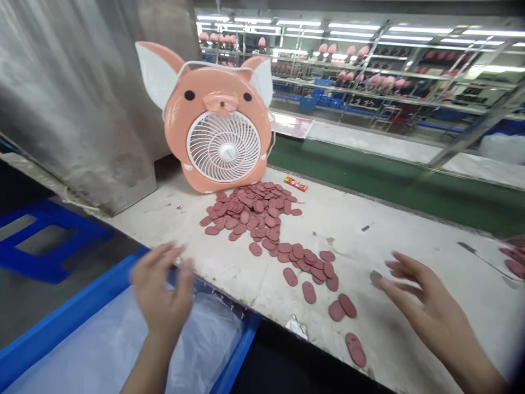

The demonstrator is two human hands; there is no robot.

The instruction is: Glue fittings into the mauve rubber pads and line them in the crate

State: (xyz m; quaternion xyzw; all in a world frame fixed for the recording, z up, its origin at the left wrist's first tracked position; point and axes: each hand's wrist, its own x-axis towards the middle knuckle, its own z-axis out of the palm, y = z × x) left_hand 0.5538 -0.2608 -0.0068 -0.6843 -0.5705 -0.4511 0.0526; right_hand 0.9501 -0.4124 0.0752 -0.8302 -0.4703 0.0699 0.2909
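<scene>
My left hand (162,293) is slightly blurred, fingers apart and holding nothing, above the near edge of a blue crate (98,295) lined with clear plastic (205,328). My right hand (426,306) hovers over the white worktop (369,246) with thumb and fingers apart. At its thumb tip is a small grey-brown piece (375,279); whether the thumb touches it I cannot tell. Between my hands lie many flat, oval, dark-pink pieces (254,210), some with small holes. They form a heap that trails toward a few loose ones (355,350) near the front edge.
A pig-shaped fan (223,145) stands behind the heap, beside a metal housing (82,98). A red wrapper (296,184) and a foil scrap (296,326) lie on the worktop. A green belt (369,175) runs behind. More pink pieces (514,260) sit at the right edge.
</scene>
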